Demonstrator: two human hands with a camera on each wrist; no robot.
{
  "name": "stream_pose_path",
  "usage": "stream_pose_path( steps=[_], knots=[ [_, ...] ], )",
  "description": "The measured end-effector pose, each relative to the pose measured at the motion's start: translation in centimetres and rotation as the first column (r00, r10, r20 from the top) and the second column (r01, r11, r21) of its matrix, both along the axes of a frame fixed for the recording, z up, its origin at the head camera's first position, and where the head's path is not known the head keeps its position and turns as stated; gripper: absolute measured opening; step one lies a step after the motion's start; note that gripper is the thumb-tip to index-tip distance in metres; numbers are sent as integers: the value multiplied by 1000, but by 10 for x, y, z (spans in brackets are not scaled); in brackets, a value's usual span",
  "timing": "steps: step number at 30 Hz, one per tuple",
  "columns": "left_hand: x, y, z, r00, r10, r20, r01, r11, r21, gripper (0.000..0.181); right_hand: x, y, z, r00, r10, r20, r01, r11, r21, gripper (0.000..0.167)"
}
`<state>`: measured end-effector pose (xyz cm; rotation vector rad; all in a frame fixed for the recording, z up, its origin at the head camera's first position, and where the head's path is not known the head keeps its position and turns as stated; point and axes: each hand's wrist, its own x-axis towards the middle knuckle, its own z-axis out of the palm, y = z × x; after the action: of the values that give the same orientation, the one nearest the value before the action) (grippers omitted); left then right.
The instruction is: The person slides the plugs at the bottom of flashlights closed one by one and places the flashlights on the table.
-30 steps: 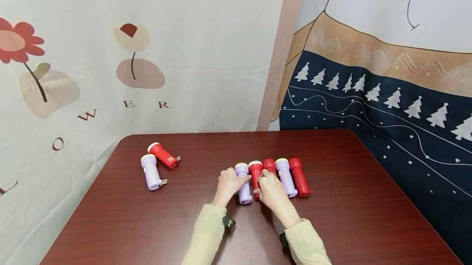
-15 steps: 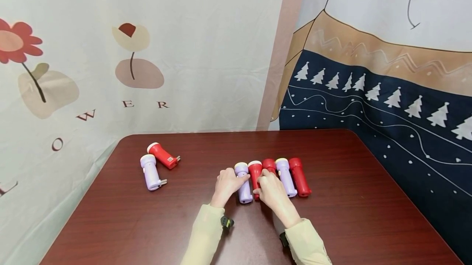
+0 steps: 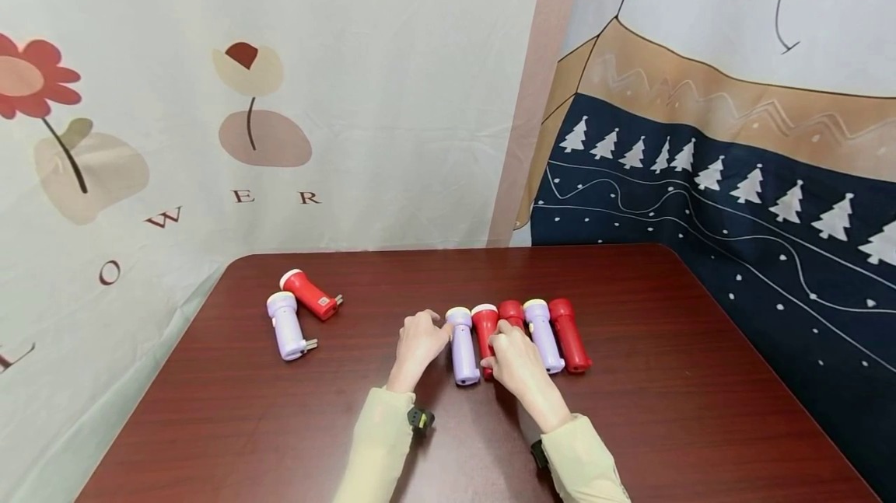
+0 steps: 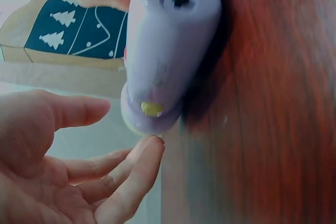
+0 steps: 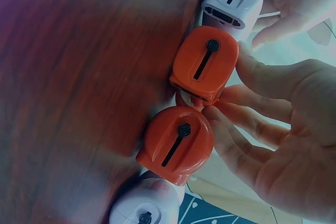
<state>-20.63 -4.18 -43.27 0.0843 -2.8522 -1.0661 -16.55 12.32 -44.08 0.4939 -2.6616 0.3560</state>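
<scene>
Several flashlights lie side by side on the table (image 3: 336,425). My left hand (image 3: 418,344) is beside the leftmost lilac flashlight (image 3: 463,351), its fingers relaxed and apart in the left wrist view, with a small gap to the lamp head. My right hand (image 3: 518,363) pinches the red flashlight with a white rim (image 5: 206,61) between thumb and fingers. The fingertips reach in between it and the neighbouring red flashlight (image 5: 178,137), which the hand partly covers in the head view. A second lilac flashlight (image 3: 543,338) and another red flashlight (image 3: 570,337) end the row.
At the table's left lie a red flashlight (image 3: 309,295) and a lilac flashlight (image 3: 286,327), both with plug prongs out. A pale printed curtain (image 3: 392,99) and a dark blue tree-patterned cloth (image 3: 700,215) hang behind the table.
My left hand has moved off the leftmost lilac flashlight, a little to the left, and its thumb no longer lies across it. The right hand has kept its place on the red flashlight.
</scene>
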Motion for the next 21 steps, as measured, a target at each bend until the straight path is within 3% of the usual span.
stream_pose_path(
  steps=[6,12,15,21],
  knots=[
    [-3,-20,4,998,46,-49,-45,999,19,32,0,1,0,1000,-1,20,1,1000,2,27],
    [-9,-58,12,983,130,-132,-129,992,12,31,1,1,0,1000,7,24,-7,1000,-7,26],
    [-11,-82,16,966,184,-180,-188,982,-7,32,1,0,1,1000,14,17,-14,1000,-12,26],
    [-18,-128,16,914,289,-286,-311,950,-35,30,2,1,2,1000,7,17,-7,1000,-5,26]
  ],
)
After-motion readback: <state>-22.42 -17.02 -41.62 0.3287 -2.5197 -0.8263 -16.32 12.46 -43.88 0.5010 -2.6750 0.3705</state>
